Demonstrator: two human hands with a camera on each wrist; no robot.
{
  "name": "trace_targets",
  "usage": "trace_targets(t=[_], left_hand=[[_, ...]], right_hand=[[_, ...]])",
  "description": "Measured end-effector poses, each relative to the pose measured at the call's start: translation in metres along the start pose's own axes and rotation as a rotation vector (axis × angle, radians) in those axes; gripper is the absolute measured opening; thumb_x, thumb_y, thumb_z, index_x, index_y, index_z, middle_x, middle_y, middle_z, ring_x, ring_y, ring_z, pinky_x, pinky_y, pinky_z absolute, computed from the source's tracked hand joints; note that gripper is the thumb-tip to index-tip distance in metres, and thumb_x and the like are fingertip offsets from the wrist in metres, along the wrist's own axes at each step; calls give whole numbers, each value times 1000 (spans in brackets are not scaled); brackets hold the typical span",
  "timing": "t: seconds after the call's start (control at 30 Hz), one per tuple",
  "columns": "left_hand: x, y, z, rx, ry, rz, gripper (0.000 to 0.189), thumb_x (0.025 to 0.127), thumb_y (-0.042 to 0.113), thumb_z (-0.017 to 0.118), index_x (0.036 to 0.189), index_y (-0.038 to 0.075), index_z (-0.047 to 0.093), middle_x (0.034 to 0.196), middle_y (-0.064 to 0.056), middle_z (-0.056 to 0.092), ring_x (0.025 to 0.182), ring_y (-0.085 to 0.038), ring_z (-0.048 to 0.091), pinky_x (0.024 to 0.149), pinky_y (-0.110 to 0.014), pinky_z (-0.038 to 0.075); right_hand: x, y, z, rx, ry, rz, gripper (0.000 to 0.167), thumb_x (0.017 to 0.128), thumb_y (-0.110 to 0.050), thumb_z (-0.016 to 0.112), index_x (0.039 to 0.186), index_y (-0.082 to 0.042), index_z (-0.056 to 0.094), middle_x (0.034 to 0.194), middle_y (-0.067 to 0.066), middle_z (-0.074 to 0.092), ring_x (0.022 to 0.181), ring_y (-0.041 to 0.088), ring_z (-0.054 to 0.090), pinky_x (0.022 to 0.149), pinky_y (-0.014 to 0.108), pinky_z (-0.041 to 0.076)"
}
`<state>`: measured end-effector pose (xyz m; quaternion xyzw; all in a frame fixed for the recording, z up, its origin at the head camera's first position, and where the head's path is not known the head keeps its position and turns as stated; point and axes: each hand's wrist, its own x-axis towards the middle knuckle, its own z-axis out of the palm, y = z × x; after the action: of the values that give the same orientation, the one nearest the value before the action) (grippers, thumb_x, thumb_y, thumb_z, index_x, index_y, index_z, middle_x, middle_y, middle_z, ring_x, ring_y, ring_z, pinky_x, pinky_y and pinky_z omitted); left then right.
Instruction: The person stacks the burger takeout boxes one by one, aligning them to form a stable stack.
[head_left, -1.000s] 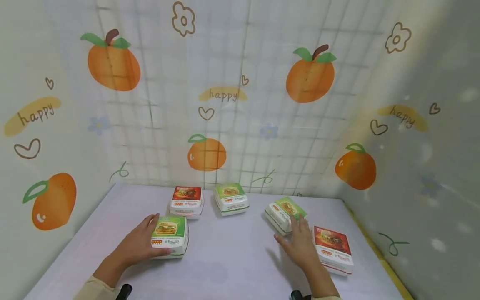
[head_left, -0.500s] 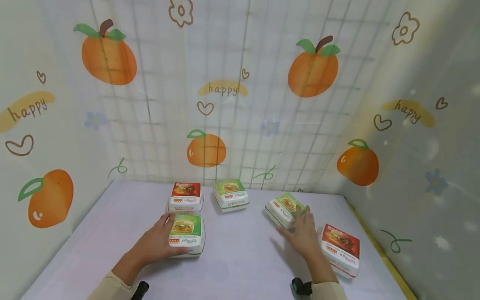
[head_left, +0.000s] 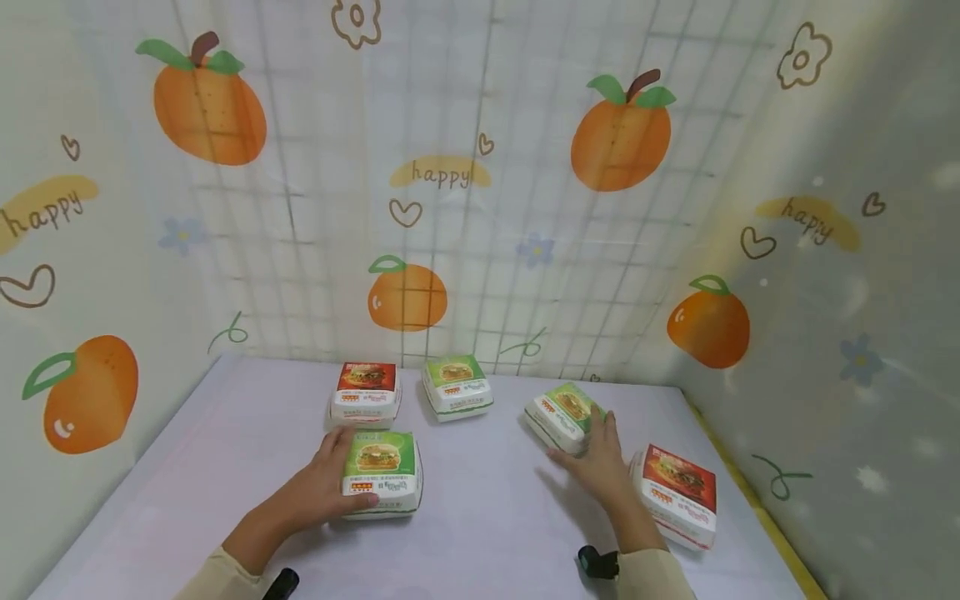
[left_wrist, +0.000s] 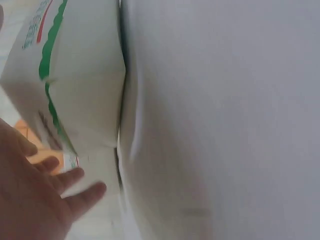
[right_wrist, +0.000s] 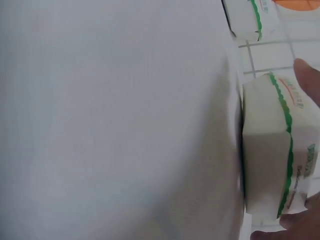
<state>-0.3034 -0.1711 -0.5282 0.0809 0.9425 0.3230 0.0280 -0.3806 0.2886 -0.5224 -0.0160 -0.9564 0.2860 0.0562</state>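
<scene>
In the head view, my left hand (head_left: 322, 487) lies at the left side of a green-topped burger box (head_left: 382, 475). The left wrist view shows its fingers (left_wrist: 82, 197) spread, with a gap between them and the burger box (left_wrist: 85, 95). My right hand (head_left: 603, 462) reaches around a second green-topped burger box (head_left: 566, 417), which sits at an angle. In the right wrist view, the thumb stands off one end of that box (right_wrist: 270, 150), while the fingers (right_wrist: 300, 227) are close to its other end; contact is unclear.
A red-topped burger box (head_left: 365, 396) stands behind the left green one. Beside it, farther back, is another green-topped box (head_left: 457, 387). A red-topped box (head_left: 675, 496) sits right of my right forearm. A printed curtain (head_left: 480, 275) closes off the table (head_left: 480, 550) behind.
The left green box has slid right and now stands in front of the rear red box. My left hand moved right with it, then came slightly away. The right hand has hardly moved.
</scene>
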Motion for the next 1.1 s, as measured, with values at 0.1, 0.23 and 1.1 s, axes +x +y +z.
trace_targets(t=[0.1, 0.23, 1.1], left_hand=[[-2, -9, -4, -39, -6, 53, 133, 61, 78, 71, 158, 18, 2, 160, -14, 4, 141, -36, 21, 106, -60, 29], [-3, -15, -2, -59, -17, 87, 135, 60, 77, 73, 158, 18, 1, 161, -15, 4, 144, -38, 15, 107, -60, 26], [6, 7, 12, 13, 20, 109, 140, 52, 81, 74, 157, 10, 13, 155, -11, 21, 132, -30, 38, 102, -52, 38]], right_hand=[[8, 2, 3, -9, 13, 16, 129, 71, -71, 70, 156, -19, -13, 157, 23, -20, 139, 54, 2, 99, 76, 12], [12, 9, 3, -33, 5, 26, 128, 71, -71, 70, 157, -18, -8, 156, 24, -20, 138, 55, 2, 98, 76, 14], [21, 12, 6, 50, -102, -32, 115, 77, -58, 74, 158, -20, 3, 155, 30, -9, 133, 62, 14, 99, 72, 25]])
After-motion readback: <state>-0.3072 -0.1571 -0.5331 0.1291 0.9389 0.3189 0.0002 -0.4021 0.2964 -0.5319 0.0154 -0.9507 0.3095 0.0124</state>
